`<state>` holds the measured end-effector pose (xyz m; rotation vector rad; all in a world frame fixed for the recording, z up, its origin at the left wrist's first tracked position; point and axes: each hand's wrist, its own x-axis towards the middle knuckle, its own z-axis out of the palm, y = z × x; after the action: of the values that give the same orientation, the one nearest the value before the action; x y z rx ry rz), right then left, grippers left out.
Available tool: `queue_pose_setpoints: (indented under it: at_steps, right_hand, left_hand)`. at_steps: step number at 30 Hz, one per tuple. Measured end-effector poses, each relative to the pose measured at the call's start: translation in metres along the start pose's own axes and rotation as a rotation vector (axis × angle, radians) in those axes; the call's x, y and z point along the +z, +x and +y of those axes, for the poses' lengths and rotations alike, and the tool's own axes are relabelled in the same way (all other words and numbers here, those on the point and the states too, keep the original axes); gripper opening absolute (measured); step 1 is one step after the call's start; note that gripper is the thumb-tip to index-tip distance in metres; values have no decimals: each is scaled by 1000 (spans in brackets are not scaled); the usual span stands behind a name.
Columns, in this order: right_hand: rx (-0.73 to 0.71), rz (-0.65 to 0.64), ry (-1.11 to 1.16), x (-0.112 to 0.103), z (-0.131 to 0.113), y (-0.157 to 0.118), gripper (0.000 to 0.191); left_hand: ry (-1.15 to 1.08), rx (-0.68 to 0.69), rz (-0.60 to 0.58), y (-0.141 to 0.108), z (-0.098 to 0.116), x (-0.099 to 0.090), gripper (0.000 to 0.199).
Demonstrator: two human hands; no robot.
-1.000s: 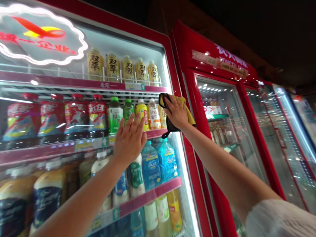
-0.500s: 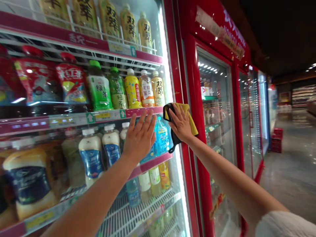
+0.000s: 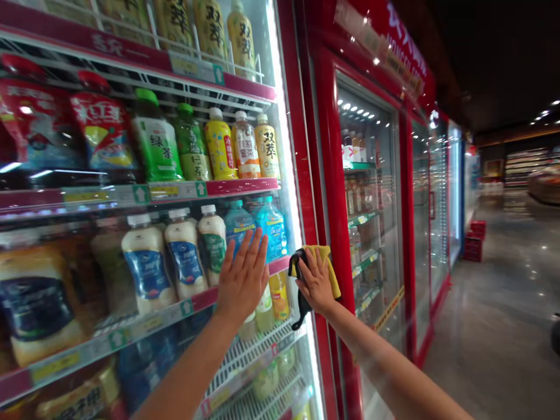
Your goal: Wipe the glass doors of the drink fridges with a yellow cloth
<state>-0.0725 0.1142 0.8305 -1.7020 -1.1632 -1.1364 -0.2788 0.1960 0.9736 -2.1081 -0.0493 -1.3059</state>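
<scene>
My left hand (image 3: 245, 283) lies flat against the glass door (image 3: 301, 361) of a lit drinks cooler, fingers stretched out and holding nothing. Behind it, through the glass, blue-capped bottles (image 3: 270, 230) stand on a shelf. To its right, my right hand (image 3: 315, 280) presses a yellow-and-black cleaning cloth (image 3: 333, 283) against the right edge of the door, by the red frame (image 3: 306, 192). Its fingers are spread over the cloth, and a dark looped corner hangs below the palm. The underside of the cloth is hidden.
Shelves inside the cooler hold green tea bottles (image 3: 155, 140), white-capped bottles (image 3: 186, 256) and tall yellow bottles (image 3: 241, 38). A second red cooler (image 3: 376, 192) stands to the right, with more along the aisle. Red boxes (image 3: 473, 242) sit on the grey floor (image 3: 494, 326).
Both hands have slid down the door, the right one bringing the cloth to a lower spot along the edge. The view has also turned slightly to the right.
</scene>
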Motion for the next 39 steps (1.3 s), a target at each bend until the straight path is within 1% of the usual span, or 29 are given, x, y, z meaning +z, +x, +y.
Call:
queue_pose_setpoints:
  at_steps: [2, 3, 4, 6, 10, 11, 12, 13, 14, 15, 17, 19, 20, 21, 22, 23, 24, 25, 28, 30, 31, 32, 34, 39]
  right_hand:
    - [-25, -16, 2, 2, 3, -7, 56]
    - [-39, -16, 3, 0, 4, -2, 56]
    - [-52, -8, 4, -3, 5, 8, 56]
    - [-67, 27, 6, -16, 7, 44, 56]
    - [-48, 142, 28, -46, 5, 137, 56]
    - [-43, 161, 30, -51, 4, 153, 57]
    - [-41, 174, 31, -53, 3, 162, 57]
    - [-41, 179, 29, -53, 2, 163, 56]
    - [-46, 177, 24, -51, 2, 156, 56]
    - [-58, 168, 19, -47, 3, 142, 56]
    - [-121, 136, 9, -36, 9, 101, 55]
    - [-260, 96, 8, -26, 17, 56, 53]
    - [-339, 93, 10, -23, 21, 40, 51]
    - [-416, 95, 16, -21, 25, 29, 50]
    - [-474, 98, 22, -21, 28, 26, 49]
    - [-500, 105, 26, -23, 29, 29, 48]
    - [-488, 114, 27, -25, 28, 38, 48]
    - [-442, 125, 26, -29, 26, 51, 48]
    - [-217, 168, 23, -39, 14, 90, 50]
    - [-138, 175, 34, -40, 7, 98, 52]
    - [-125, 169, 40, -38, 5, 94, 52]
    - [-121, 158, 46, -35, 5, 84, 52]
    - [-119, 126, 60, -26, 7, 53, 51]
    - [-70, 44, 172, 4, 16, -52, 51]
  left_hand:
    - [11, -11, 9, -5, 5, 2, 81]
    - [17, -16, 13, -6, 7, 3, 81]
    - [27, -21, 15, -6, 8, 3, 80]
    - [55, -30, 19, -6, 11, 3, 79]
    - [101, -58, 32, -2, 16, 5, 78]
    - [106, -68, 35, -2, 19, 5, 78]
    - [111, -80, 35, -2, 21, 6, 78]
    - [115, -93, 33, -3, 24, 7, 79]
    - [121, -105, 28, -5, 27, 8, 79]
    - [128, -116, 18, -7, 30, 9, 79]
    - [144, -135, -13, -15, 35, 9, 80]
    - [153, -151, -54, -24, 39, 6, 81]
    - [154, -157, -76, -29, 40, 4, 82]
    - [156, -163, -96, -34, 40, 1, 83]
    - [159, -170, -113, -39, 40, -1, 83]
    - [163, -176, -127, -42, 40, -4, 83]
    - [168, -182, -135, -46, 39, -6, 84]
    - [172, -187, -140, -49, 38, -8, 84]
    - [186, -201, -148, -55, 40, -12, 84]
    - [190, -215, -159, -60, 44, -12, 84]
    - [188, -223, -168, -62, 47, -11, 85]
    - [184, -231, -177, -65, 51, -11, 85]
    - [172, -245, -195, -72, 59, -8, 85]
    - [122, -256, -218, -93, 81, 4, 85]
